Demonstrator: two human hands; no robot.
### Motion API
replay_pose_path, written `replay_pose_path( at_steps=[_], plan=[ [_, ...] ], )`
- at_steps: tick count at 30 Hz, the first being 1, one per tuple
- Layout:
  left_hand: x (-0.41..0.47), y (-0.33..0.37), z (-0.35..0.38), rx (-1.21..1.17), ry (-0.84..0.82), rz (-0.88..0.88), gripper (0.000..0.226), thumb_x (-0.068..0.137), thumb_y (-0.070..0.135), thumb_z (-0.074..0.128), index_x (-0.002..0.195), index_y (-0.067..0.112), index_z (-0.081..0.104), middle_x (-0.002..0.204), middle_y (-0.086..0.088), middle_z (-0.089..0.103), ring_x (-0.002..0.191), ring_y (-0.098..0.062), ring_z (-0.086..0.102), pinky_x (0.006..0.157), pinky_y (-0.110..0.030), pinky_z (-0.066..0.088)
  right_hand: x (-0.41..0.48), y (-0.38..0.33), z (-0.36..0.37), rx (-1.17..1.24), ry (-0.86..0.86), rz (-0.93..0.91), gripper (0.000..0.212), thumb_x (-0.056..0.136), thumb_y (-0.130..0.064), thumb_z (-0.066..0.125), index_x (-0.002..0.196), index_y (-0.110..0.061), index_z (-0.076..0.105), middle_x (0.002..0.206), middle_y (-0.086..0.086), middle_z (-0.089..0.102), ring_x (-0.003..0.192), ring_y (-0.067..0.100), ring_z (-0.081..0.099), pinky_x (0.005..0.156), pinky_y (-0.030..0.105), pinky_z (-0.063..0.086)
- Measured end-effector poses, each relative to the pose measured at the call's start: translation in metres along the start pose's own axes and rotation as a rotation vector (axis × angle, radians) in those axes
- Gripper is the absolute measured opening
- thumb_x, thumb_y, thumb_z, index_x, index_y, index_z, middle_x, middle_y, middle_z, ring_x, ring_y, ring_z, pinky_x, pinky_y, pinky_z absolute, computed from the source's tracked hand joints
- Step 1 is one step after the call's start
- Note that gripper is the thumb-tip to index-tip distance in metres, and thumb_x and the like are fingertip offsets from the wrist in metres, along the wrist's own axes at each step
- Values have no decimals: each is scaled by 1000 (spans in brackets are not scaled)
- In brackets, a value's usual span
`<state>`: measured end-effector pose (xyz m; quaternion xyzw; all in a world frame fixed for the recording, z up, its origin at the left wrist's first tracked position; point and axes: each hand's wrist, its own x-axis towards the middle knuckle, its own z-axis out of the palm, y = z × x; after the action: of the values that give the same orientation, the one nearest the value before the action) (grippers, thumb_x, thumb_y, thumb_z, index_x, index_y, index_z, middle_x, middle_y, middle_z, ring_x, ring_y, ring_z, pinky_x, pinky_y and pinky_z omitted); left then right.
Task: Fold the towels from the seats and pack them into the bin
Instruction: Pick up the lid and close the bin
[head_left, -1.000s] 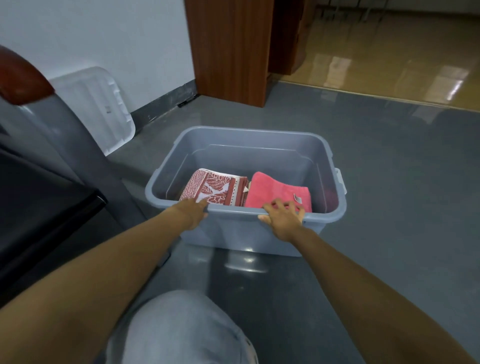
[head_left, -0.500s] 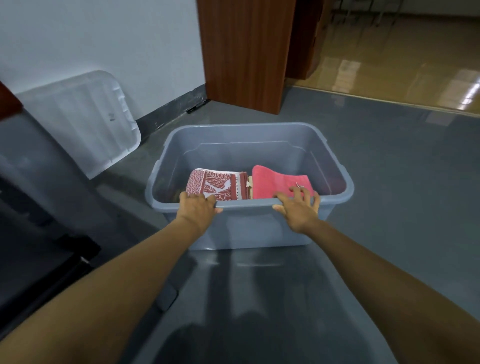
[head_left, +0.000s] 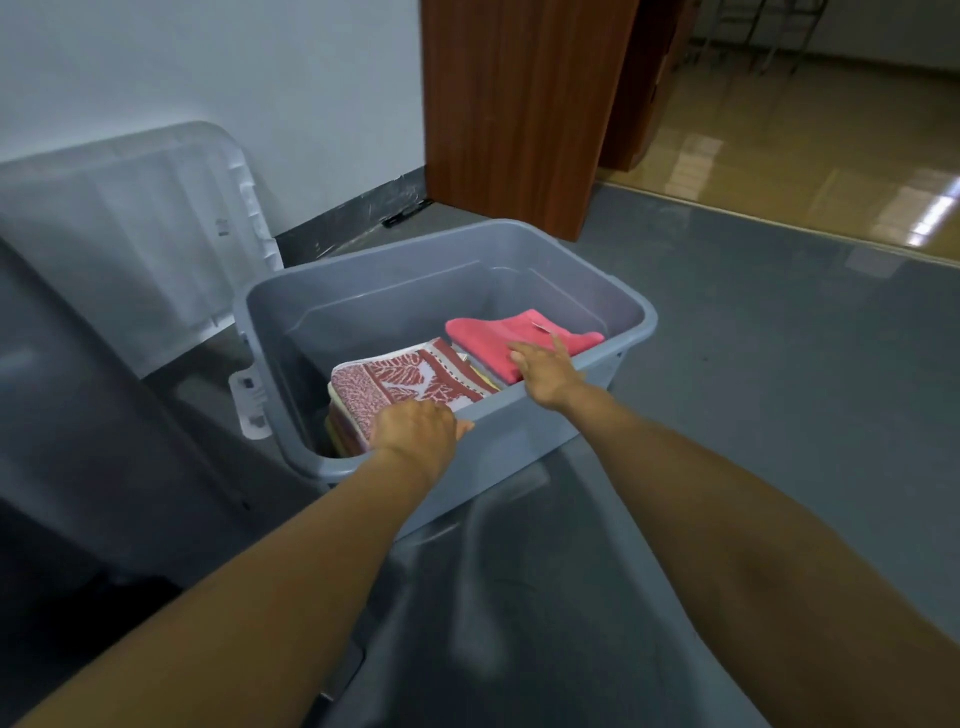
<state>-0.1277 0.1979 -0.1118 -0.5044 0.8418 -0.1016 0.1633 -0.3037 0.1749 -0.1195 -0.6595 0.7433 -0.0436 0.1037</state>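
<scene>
From the head view, your left hand (head_left: 415, 431) curls over the near rim of the bin (head_left: 441, 240), beside the patterned towel (head_left: 410, 382). Your right hand (head_left: 545, 369), fingers straight, rests on the pink towel (head_left: 498, 332), which lies inside to its right. The bin's long axis runs across you.

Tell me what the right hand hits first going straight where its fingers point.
Likely the pink towel: the right hand reaches over it, fingers straight, perhaps touching it; depth unclear. Beyond lies the far wall of the bin.
</scene>
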Motion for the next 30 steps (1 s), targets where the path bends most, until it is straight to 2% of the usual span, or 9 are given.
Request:
replay_pose_path(
  at_steps=[3, 5, 7, 9, 11, 18, 21, 25, 30],
  plan=[
    [-1, 2, -3, -90, -35, -4, 52, 101, 45, 18, 124, 10, 50, 120, -8, 59, 112, -25, 57, 89, -38, 51, -1, -3, 0, 104, 11, 70, 31, 101, -3, 28, 116, -3, 54, 143, 10, 43, 134, 25, 34, 117, 42, 2],
    [-1, 1, -4, -224, -76, -49, 52, 101, 45, 21, 125, 9, 50, 123, -10, 57, 115, -27, 55, 93, -38, 48, -5, -8, -3, 112, -30, 95, 29, 101, -5, 27, 79, -6, 45, 114, 18, 51, 110, 28, 43, 105, 36, 21],
    [-5, -1, -5, -446, -111, -102, 46, 101, 40, 26, 125, 8, 49, 124, -12, 55, 115, -28, 53, 94, -38, 43, -13, -17, -8, 175, -91, 132, 37, 102, -12, 28, 67, -12, 39, 99, 16, 45, 95, 26, 40, 89, 34, 30],
    [-14, -4, -13, -650, -140, -144, 37, 100, 27, 31, 126, 7, 49, 124, -14, 55, 114, -30, 52, 94, -38, 41, -24, -25, -14, 305, -73, 200, 29, 101, -12, 32, 89, -2, 57, 110, 20, 52, 104, 30, 45, 94, 36, 34],
    [-23, -10, -30, -739, -166, -131, 34, 98, 21, 35, 125, 6, 48, 124, -15, 55, 114, -30, 53, 94, -39, 42, -37, -30, -27, 379, -74, 246, 28, 96, -5, 38, 113, 6, 57, 121, 22, 55, 114, 34, 48, 99, 37, 37],
    [-42, -31, -126, -956, -312, -176, 31, 96, 16, 41, 119, -1, 54, 119, -17, 58, 108, -31, 55, 80, -32, 40, -73, -43, -107, 640, -103, 455, 27, 93, -7, 45, 115, 2, 58, 121, 19, 59, 112, 33, 54, 86, 32, 40],
    [-45, -45, -181, -951, -395, -261, 32, 96, 16, 40, 119, 1, 56, 121, -18, 58, 110, -33, 55, 84, -33, 41, -77, -42, -161, 761, -155, 563, 30, 94, -5, 42, 117, 6, 58, 111, 19, 60, 96, 26, 53, 76, 28, 44],
    [-42, -62, -261, -975, -488, -376, 30, 94, 10, 40, 114, -3, 58, 119, -21, 61, 110, -34, 60, 90, -36, 47, -78, -38, -242, 866, -315, 635, 35, 94, -6, 41, 126, 5, 52, 103, 9, 48, 94, 18, 46, 92, 34, 46],
    [-30, -69, -324, -995, -563, -447, 33, 92, 4, 39, 119, -6, 54, 123, -23, 58, 114, -34, 57, 92, -37, 47, -56, -42, -309, 980, -402, 676, 29, 94, -1, 42, 120, -3, 53, 104, 11, 48, 76, 18, 50, 60, 20, 42]
  ],
)
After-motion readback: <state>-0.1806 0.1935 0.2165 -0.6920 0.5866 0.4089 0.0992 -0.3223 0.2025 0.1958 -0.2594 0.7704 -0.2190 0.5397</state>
